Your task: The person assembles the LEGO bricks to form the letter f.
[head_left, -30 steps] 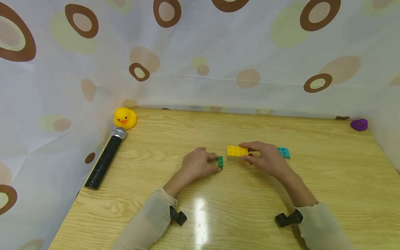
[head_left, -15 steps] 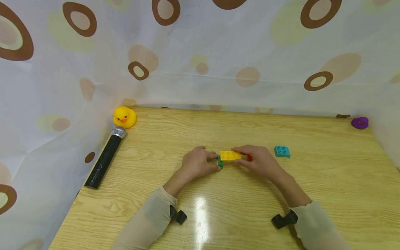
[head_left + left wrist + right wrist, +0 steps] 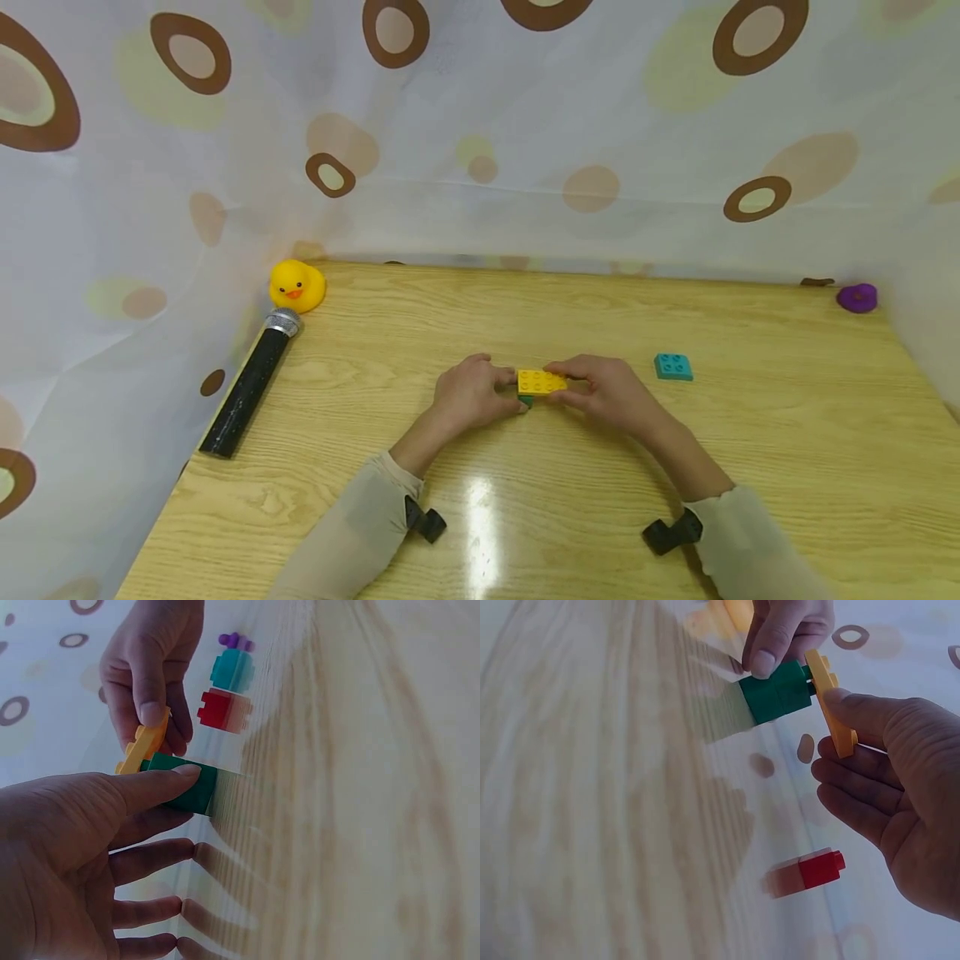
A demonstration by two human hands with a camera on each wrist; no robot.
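Note:
My left hand (image 3: 468, 396) pinches a green toy building brick (image 3: 191, 793) between thumb and fingers, and the brick stands on the table. A seam runs across the green block (image 3: 776, 691) in the right wrist view. My right hand (image 3: 611, 396) holds a flat yellow brick (image 3: 536, 382) by its right end. The yellow brick's left end lies over the green studs, slightly tilted, with a sliver of stud showing between them in the right wrist view. A red brick (image 3: 821, 868) stands on the table by my right hand; that hand hides it in the head view.
A turquoise brick (image 3: 673, 367) lies right of my right hand. At the far right is a small purple toy (image 3: 857, 298). A yellow rubber duck (image 3: 297, 287) and a black microphone (image 3: 251, 387) sit along the left edge. Patterned cloth (image 3: 480, 225) hangs behind the wooden table (image 3: 420, 308).
My right hand has carried the yellow brick left and onto the top of the green brick, uncovering the turquoise brick. My left hand has stayed at the green brick.

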